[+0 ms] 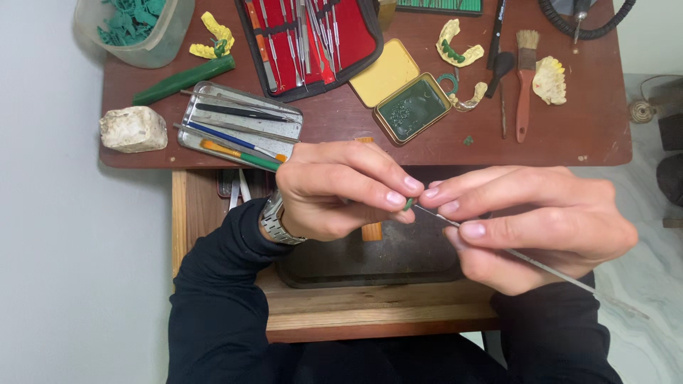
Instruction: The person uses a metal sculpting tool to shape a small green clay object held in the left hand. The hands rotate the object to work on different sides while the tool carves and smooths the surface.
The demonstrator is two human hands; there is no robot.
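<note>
Left hand (334, 190): thumb and forefinger pinched on a tiny green wax piece (409, 204), held above the dark tray (356, 267) in the pull-out wooden drawer (370, 313). Metal watch on that wrist.

Right hand (526, 224): fingers closed around a thin metal probe tool (541, 264), gripped like a pen; tip touches the green piece. The two hands' fingertips meet at that point.

Brown wooden worktop (341, 117) behind the hands carries:
- open red zip case of steel instruments (309, 39), top centre
- open yellow hinged tin (402, 89) just right of it, lid flat, base filled with dark green wax
- flat silver tin tray (242, 124) at left, holding brushes and picks
- clear plastic tub of green scraps (135, 28), top left corner
- green wax stick (185, 78) beside the tub
- rough white plaster block (133, 129), left edge
- yellow dental casts (459, 46), some with green wax, plus a pale one (549, 80) at right
- orange-handled bristle brush (525, 78), right of the yellow tin

No labels legible on any container.
</note>
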